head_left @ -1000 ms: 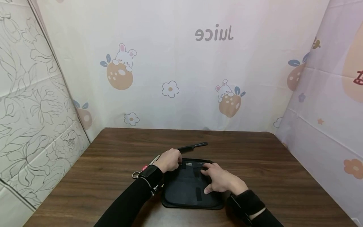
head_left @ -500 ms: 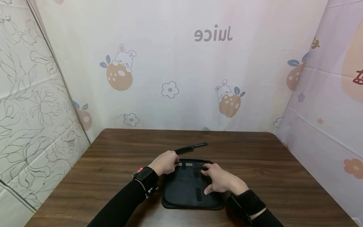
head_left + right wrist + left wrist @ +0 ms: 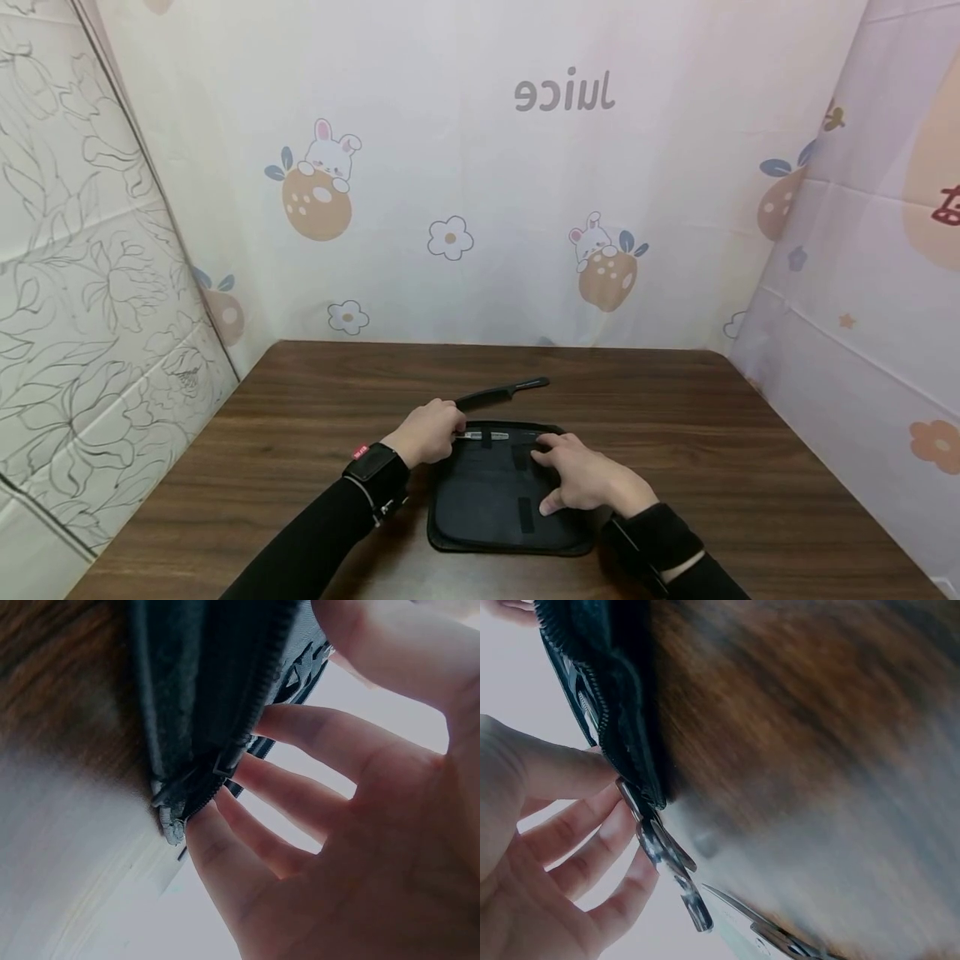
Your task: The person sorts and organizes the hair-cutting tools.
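Observation:
A black zippered case (image 3: pixel 487 500) lies open on the table. Across its far inner edge, under a black loop, runs the silver blade of a pair of scissors (image 3: pixel 497 436). My left hand (image 3: pixel 427 432) is at the case's far left corner; in the left wrist view its thumb and fingers pinch the shiny metal handles (image 3: pixel 664 847) right beside the zip edge. My right hand (image 3: pixel 581 475) rests on the case's right side, thumb and fingers spread. In the right wrist view its fingertips (image 3: pixel 281 720) touch the zip edge.
A black comb (image 3: pixel 498 394) lies just beyond the case. Another pair of scissors (image 3: pixel 761 930) lies on the table near my left hand; in the head view only its red tag (image 3: pixel 361 452) shows behind that wrist. Patterned cloth hangs behind and at both sides.
My left hand has moved left along the case's far edge, and more of the silver blade and the comb now shows. The right hand has stayed on the case.

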A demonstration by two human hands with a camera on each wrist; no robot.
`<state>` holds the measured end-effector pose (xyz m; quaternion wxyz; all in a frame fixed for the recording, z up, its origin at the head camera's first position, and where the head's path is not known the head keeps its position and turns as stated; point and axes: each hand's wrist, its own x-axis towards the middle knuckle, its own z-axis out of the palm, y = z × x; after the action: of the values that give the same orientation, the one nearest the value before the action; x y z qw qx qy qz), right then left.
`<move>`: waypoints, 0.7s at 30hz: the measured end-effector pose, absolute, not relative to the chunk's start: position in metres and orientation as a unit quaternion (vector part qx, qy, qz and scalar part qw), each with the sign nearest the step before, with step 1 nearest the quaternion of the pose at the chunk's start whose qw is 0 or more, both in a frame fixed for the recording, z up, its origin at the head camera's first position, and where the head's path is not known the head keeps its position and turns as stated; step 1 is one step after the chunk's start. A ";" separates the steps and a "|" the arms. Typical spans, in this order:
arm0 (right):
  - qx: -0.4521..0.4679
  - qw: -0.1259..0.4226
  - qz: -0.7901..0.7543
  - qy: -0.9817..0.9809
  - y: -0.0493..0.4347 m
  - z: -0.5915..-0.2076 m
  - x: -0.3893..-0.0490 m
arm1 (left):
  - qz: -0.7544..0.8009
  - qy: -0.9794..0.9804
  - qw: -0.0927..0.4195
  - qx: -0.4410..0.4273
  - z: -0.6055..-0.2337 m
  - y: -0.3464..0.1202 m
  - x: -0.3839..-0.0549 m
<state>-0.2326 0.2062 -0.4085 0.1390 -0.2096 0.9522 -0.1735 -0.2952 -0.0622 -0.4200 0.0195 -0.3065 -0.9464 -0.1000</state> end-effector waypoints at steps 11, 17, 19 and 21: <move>-0.212 0.140 -0.163 0.953 0.206 -0.409 -0.232 | -0.080 -0.950 0.031 -0.300 -0.422 -0.058 -0.294; -0.214 0.138 -0.160 0.954 0.206 -0.409 -0.233 | -0.086 -0.950 0.033 -0.299 -0.420 -0.056 -0.293; -0.212 0.139 -0.162 0.954 0.206 -0.409 -0.233 | -0.087 -0.950 0.033 -0.299 -0.421 -0.056 -0.293; -0.211 0.138 -0.162 0.954 0.205 -0.409 -0.233 | -0.085 -0.950 0.033 -0.298 -0.421 -0.055 -0.294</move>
<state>-0.2328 0.2055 -0.4088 0.1383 -0.2109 0.9541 -0.1617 -0.2940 -0.0550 -0.4207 0.0329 -0.2977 -0.9503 -0.0850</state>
